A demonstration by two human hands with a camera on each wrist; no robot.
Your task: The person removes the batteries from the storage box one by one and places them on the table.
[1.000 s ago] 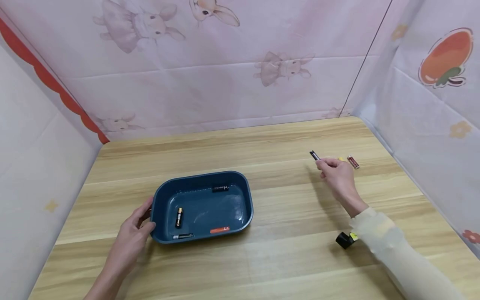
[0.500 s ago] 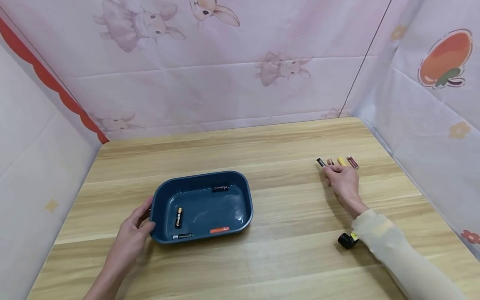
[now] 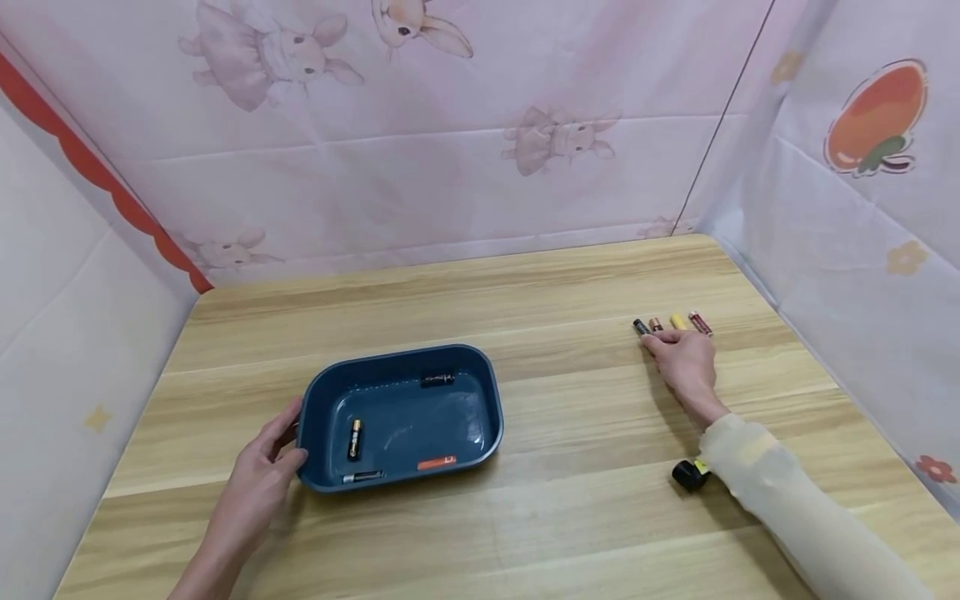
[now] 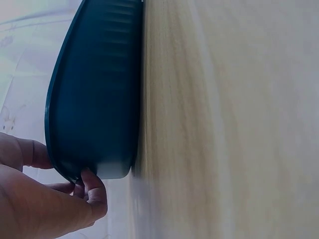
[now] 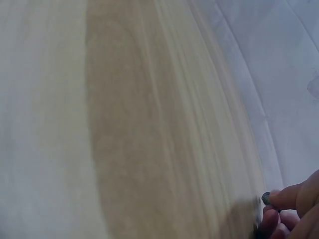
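My left hand [image 3: 262, 467] grips the left end of a dark blue plastic basin [image 3: 495, 392]; in the left wrist view its fingers sit at the rim. Inside the basin lie a black battery [image 3: 437, 379], a black one with a gold end [image 3: 355, 440], a thin silver-and-black battery [image 3: 363, 477] and an orange battery [image 3: 437, 462]. At the right, my right hand [image 3: 686, 362] pinches a dark battery [image 3: 641, 327] low over the table. It lines up beside a copper-topped battery [image 3: 656, 324], a yellow battery [image 3: 678, 322] and a dark red battery [image 3: 701, 323].
A short black cylinder with a yellow-green part [image 3: 688, 475] lies on the wooden table [image 3: 555, 517], close to the right sleeve [image 3: 757, 458]. Fabric walls with printed rabbits [image 3: 558, 137] stand behind the table and at both sides.
My right hand has brought the dark battery down and slightly right, to the left end of the row of batteries. The left hand stays on the basin. The head view has shifted slightly.
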